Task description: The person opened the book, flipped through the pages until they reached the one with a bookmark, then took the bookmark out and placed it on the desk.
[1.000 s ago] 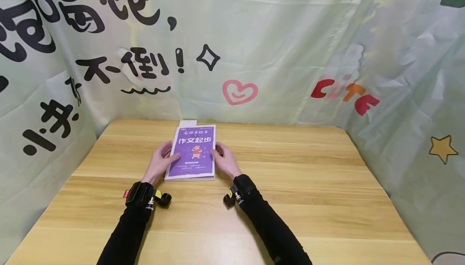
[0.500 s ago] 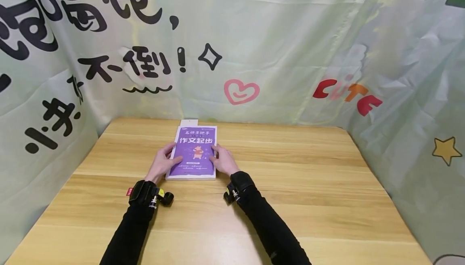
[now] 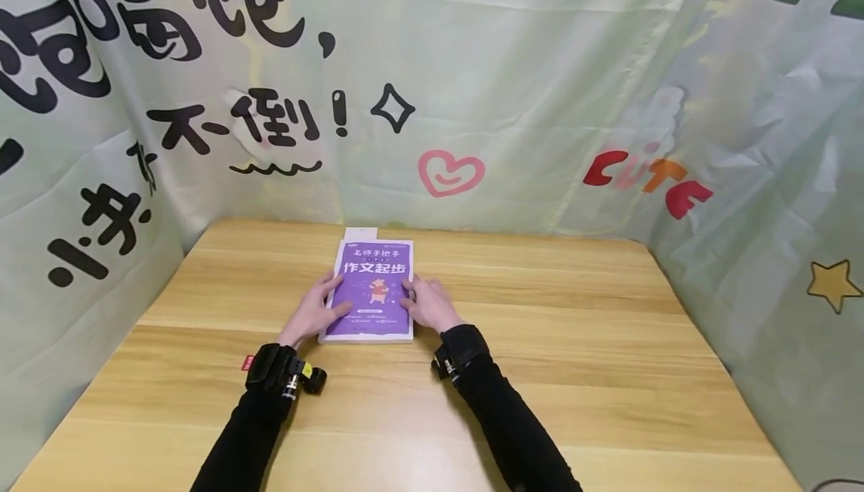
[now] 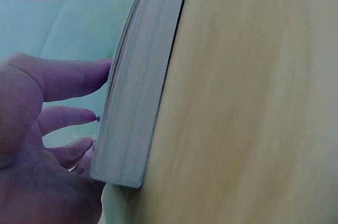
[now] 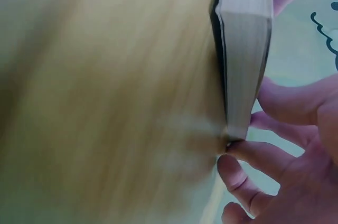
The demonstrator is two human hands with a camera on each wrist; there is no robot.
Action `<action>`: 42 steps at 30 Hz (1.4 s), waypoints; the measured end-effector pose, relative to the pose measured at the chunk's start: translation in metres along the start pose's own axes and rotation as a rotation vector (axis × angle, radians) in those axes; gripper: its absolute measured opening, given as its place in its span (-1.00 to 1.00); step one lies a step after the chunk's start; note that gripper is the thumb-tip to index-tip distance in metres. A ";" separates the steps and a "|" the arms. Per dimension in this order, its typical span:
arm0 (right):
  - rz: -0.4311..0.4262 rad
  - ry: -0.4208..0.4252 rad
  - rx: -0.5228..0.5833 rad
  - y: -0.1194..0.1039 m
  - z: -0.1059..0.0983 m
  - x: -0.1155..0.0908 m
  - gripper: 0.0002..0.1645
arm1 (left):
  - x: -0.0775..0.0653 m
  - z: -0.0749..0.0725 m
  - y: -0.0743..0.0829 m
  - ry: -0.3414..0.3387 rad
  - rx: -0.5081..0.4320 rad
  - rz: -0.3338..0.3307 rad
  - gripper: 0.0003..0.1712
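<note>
A thick paperback book [image 3: 367, 323] with a purple cover, white Chinese lettering and a small pig-like figure lies flat on the wooden table. A white strip [image 3: 361, 233] sticks out past its far edge. My left hand [image 3: 316, 312] holds the book's left side, thumb and forefinger over the cover, the other fingers down along the side. On the opposite side my right hand [image 3: 434, 304] grips the edge, thumb and forefinger on the cover. The right wrist view shows further fingertips [image 5: 232, 168] low by the book's corner. Page edges [image 4: 142, 76] face the left wrist camera.
The wooden table [image 3: 574, 372] reaches back to a pale green cloth [image 3: 526, 87] printed with black characters, a heart and coloured letters. This cloth also hangs along the left and right sides. Black wrist straps with small cameras [image 3: 313, 381] sit on both wrists.
Both hands have shifted the book slightly right and nearer, and the white strip has moved along with it. The forefingers now lie on the cover beside the thumbs.
</note>
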State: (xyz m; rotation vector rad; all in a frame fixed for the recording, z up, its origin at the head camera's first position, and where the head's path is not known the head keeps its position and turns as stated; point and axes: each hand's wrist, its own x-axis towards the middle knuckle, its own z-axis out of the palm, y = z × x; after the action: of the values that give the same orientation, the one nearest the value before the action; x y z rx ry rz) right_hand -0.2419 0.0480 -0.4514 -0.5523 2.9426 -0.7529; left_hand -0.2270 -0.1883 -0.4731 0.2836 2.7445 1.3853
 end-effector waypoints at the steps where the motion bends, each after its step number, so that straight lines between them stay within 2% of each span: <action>1: 0.005 -0.003 -0.004 0.001 -0.001 -0.003 -0.39 | -0.001 0.002 0.002 -0.003 0.026 0.013 -0.20; 7: 0.045 -0.016 0.027 0.011 -0.009 -0.024 -0.33 | -0.010 0.017 0.019 -0.031 0.179 0.061 -0.21; 11: 0.039 -0.009 0.012 0.021 -0.014 -0.037 -0.31 | -0.016 0.027 0.032 -0.060 0.221 0.073 -0.20; 20: 0.030 -0.002 0.021 0.040 -0.023 -0.066 -0.28 | -0.027 0.048 0.051 -0.128 0.219 0.059 -0.14; 30: 0.028 0.025 0.018 0.051 -0.033 -0.095 -0.29 | -0.045 0.064 0.064 -0.199 0.190 0.099 -0.06; 42: -0.006 0.040 -0.019 0.062 -0.039 -0.122 -0.30 | -0.064 0.080 0.074 -0.227 0.189 0.156 -0.03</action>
State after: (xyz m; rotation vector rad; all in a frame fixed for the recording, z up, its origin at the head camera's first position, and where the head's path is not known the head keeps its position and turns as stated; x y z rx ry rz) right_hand -0.1538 0.1590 -0.4510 -0.5538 2.9886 -0.7464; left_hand -0.1438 -0.0936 -0.4637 0.6345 2.7105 1.0458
